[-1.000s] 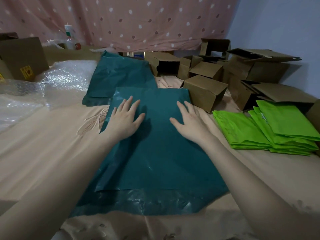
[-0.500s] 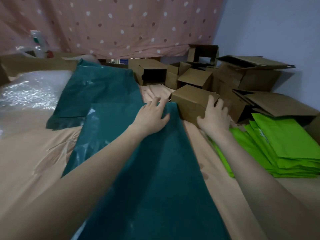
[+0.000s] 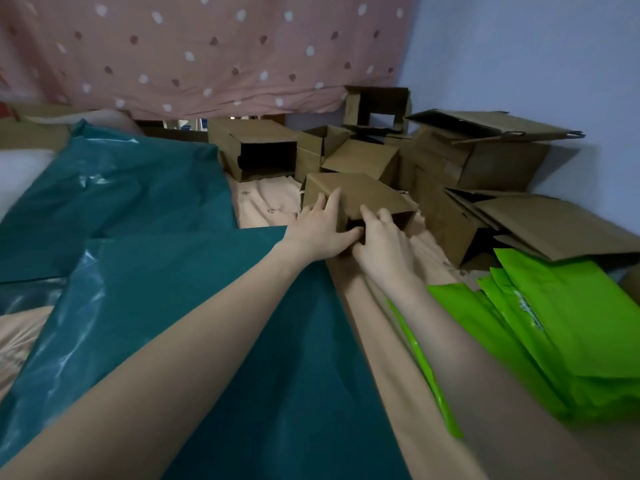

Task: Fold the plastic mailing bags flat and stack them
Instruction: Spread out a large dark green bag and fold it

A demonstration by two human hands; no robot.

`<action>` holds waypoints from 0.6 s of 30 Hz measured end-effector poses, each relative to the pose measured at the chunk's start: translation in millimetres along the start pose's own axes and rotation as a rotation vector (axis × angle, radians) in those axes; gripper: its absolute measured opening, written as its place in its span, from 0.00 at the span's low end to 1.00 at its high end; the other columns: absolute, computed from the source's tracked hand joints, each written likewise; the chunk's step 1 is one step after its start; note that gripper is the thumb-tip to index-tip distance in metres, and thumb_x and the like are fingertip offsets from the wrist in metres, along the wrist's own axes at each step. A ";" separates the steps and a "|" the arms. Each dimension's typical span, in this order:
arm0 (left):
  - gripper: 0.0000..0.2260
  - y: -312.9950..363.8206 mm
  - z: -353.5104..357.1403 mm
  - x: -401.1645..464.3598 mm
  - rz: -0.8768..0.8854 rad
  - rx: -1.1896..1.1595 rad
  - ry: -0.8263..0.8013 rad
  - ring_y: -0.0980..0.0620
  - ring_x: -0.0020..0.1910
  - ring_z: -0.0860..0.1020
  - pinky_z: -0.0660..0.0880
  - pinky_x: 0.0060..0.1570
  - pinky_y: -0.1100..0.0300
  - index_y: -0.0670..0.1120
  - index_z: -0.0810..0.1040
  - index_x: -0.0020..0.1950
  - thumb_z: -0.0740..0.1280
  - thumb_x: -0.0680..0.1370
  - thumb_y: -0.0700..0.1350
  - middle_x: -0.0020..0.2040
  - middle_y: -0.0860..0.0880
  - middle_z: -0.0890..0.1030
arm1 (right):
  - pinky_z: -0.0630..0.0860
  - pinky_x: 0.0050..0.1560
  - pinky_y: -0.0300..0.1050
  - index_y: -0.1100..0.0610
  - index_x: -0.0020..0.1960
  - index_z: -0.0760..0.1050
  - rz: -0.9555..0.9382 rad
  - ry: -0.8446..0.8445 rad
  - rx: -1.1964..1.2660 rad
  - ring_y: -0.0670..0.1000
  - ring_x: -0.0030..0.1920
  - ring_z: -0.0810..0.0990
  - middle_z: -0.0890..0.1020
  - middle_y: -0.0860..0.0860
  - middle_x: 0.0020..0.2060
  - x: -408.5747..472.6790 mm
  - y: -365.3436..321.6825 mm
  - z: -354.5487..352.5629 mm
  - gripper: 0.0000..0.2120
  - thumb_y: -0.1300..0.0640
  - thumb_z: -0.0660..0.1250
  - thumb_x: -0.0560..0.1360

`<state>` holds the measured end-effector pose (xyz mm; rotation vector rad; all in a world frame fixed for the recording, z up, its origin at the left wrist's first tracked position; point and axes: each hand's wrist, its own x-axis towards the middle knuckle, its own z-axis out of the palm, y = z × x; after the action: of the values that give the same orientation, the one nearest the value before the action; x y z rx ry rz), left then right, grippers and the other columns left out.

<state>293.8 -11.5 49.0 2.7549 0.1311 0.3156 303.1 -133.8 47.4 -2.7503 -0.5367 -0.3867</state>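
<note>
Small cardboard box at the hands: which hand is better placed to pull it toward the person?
Probably the left hand: it lies over the small cardboard box top. The right hand only reaches its open front.

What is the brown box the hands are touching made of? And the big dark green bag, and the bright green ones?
The brown box looks like matte cardboard: dull brown, stiff flat sides, an open end. The dark green bag seems to be thin glossy plastic, since light glints off its wrinkles. The bright green bags look like smoother plastic film, folded flat in a pile.
</note>
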 end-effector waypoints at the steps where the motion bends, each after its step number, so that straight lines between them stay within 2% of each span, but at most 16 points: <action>1: 0.34 -2.0 0.1 6.3 0.013 0.005 0.003 0.41 0.73 0.59 0.55 0.70 0.42 0.51 0.45 0.77 0.58 0.77 0.61 0.77 0.44 0.55 | 0.71 0.58 0.52 0.56 0.76 0.55 -0.014 -0.023 -0.010 0.60 0.64 0.71 0.66 0.57 0.67 5.2 -2.3 4.5 0.31 0.57 0.63 0.75; 7: 0.28 -19.8 -3.5 11.8 0.004 0.022 0.069 0.43 0.72 0.62 0.59 0.69 0.40 0.49 0.53 0.76 0.57 0.78 0.56 0.76 0.45 0.60 | 0.66 0.66 0.59 0.58 0.77 0.46 -0.053 -0.170 0.055 0.60 0.70 0.61 0.60 0.56 0.72 23.2 -19.4 16.9 0.39 0.53 0.65 0.75; 10: 0.23 -28.1 -15.2 -5.5 -0.018 0.020 0.100 0.43 0.71 0.63 0.57 0.69 0.41 0.49 0.59 0.74 0.54 0.80 0.53 0.74 0.46 0.62 | 0.67 0.65 0.60 0.55 0.77 0.43 -0.064 -0.085 0.035 0.61 0.69 0.64 0.62 0.57 0.72 16.3 -24.6 11.8 0.37 0.55 0.62 0.76; 13: 0.22 -41.5 -34.0 -33.3 -0.058 -0.023 0.201 0.42 0.71 0.63 0.58 0.69 0.43 0.51 0.56 0.75 0.52 0.81 0.50 0.74 0.46 0.62 | 0.69 0.61 0.57 0.56 0.76 0.49 -0.079 0.049 0.054 0.61 0.66 0.67 0.65 0.59 0.68 1.9 -33.2 0.3 0.31 0.56 0.60 0.77; 15: 0.20 -53.5 -47.6 -55.9 -0.072 -0.033 0.255 0.43 0.69 0.65 0.62 0.66 0.46 0.49 0.61 0.73 0.51 0.81 0.47 0.73 0.46 0.65 | 0.69 0.61 0.54 0.57 0.74 0.55 -0.136 0.077 0.109 0.59 0.65 0.67 0.66 0.58 0.67 -8.4 -42.2 -5.0 0.26 0.55 0.58 0.79; 18: 0.18 -75.0 -62.2 -96.2 -0.129 0.027 0.271 0.45 0.67 0.66 0.62 0.64 0.49 0.47 0.68 0.69 0.51 0.80 0.45 0.70 0.48 0.68 | 0.68 0.62 0.53 0.56 0.72 0.61 -0.273 0.036 0.153 0.56 0.66 0.66 0.66 0.54 0.67 -31.4 -61.6 -5.9 0.22 0.51 0.56 0.80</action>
<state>182.1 67.0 58.8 2.7005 0.3834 0.6537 249.2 -91.5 58.1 -2.5247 -0.8969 -0.4374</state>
